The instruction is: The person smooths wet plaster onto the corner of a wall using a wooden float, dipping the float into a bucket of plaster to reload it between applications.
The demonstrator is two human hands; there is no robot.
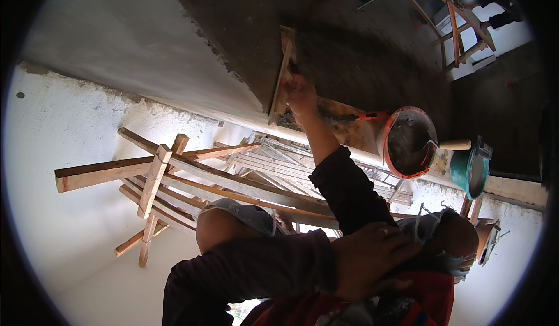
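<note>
My right hand (301,97) reaches forward, closed on a wooden float (279,85), a long narrow board held against dark wet plaster (244,34). The float's grip is mostly hidden by my fingers. My left hand (375,259), wearing a ring, lies across my lap near my right elbow, its fingers spread and holding nothing. To the right of my right hand lies a mortar-smeared board (343,109) with an orange-handled tool (364,116). Beyond it stands a red-rimmed bucket (407,142) of grey mortar, a wooden-handled tool (454,145) resting at its rim.
A green bucket (470,171) stands beside the red one. Below the ledge on the left, a rough timber frame (157,171) juts out by the white wall (64,122). Farther off at upper right are a wooden trestle (454,29) and part of another person (503,14).
</note>
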